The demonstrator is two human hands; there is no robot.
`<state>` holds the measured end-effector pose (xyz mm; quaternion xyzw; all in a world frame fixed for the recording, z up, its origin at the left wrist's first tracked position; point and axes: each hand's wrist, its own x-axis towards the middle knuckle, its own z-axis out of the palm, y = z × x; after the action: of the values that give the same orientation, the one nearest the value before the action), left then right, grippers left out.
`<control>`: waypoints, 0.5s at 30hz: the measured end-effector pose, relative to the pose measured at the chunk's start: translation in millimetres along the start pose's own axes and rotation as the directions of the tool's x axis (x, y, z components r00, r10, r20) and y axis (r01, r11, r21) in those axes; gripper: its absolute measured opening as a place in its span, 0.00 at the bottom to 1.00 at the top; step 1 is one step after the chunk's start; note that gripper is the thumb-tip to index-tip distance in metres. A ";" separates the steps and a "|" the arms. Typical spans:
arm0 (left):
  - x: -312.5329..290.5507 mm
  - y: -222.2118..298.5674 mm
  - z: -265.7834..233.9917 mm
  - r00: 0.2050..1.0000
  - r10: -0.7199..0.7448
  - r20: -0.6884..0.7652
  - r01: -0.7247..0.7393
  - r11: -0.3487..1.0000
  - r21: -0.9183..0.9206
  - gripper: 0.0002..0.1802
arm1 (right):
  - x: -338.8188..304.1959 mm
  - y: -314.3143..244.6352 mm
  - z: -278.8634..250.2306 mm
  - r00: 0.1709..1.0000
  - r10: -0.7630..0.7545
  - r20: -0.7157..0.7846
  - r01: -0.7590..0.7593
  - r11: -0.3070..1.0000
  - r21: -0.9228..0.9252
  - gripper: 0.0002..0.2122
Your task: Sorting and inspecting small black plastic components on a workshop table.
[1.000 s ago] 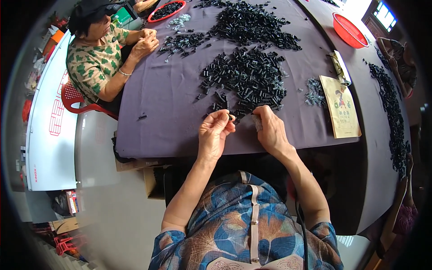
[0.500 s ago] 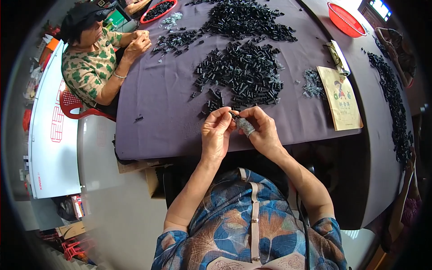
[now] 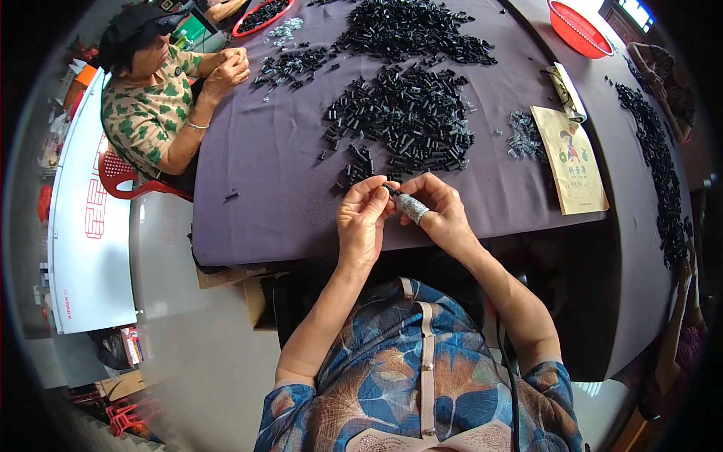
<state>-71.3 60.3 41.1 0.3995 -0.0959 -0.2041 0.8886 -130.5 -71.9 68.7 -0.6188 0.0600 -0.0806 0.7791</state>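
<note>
Above the table's near edge, my two hands meet in front of the heap. A small black plastic piece [image 3: 391,189] sits between the thumb and forefinger of my left hand [image 3: 361,224], pinched closed. Grey wrapping covers the thumb of my right hand [image 3: 446,218], and its tip presses toward that piece. My right fingers are curled closed, and whatever they hold is hidden behind the thumb. Just beyond lies a large heap of short black tubular pieces [image 3: 407,120], with some clear bits among them.
Another black heap [image 3: 407,30] lies farther back on the grey tablecloth [image 3: 263,188]. To the right are a pile of clear bits [image 3: 525,137], a tan paper booklet [image 3: 570,162] and a red basket [image 3: 578,30]. A co-worker [image 3: 158,105] sits at the left, hands together.
My right forefinger has lifted slightly from the wrapped thumb, which shows more fully now. My left hand keeps its pinch in nearly the same place.
</note>
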 end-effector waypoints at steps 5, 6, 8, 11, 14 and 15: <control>-0.7 0.1 0.0 1.000 0.003 -0.024 -0.004 1.000 -0.009 0.09 | 2.0 2.5 -1.4 1.000 0.002 0.009 -0.002 1.000 0.001 0.03; -0.4 0.0 0.4 1.000 0.006 -0.029 -0.006 1.000 -0.005 0.09 | 1.9 2.7 -1.6 1.000 -0.006 0.014 0.006 1.000 0.000 0.03; -0.1 -0.2 1.3 0.999 0.007 -0.034 -0.007 1.000 -0.002 0.09 | 1.7 1.8 -1.8 1.000 -0.001 0.012 0.001 1.000 -0.003 0.03; -0.8 -0.2 0.7 0.999 0.028 -0.032 -0.028 1.000 0.014 0.09 | 2.1 3.2 -0.7 1.000 0.005 0.009 -0.005 1.000 -0.002 0.04; -0.4 -0.8 1.2 0.999 0.025 -0.036 -0.024 0.999 0.029 0.10 | 1.3 1.5 0.0 1.000 0.009 -0.007 -0.009 1.000 0.001 0.04; -0.5 -0.8 0.9 0.999 0.027 -0.045 -0.025 0.999 0.035 0.10 | 0.9 0.9 0.6 1.000 0.013 -0.014 -0.013 1.000 0.007 0.04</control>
<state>-72.3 59.5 41.1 0.4179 -0.0845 -0.1818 0.8861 -129.5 -71.3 67.9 -0.6152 0.0691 -0.0802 0.7812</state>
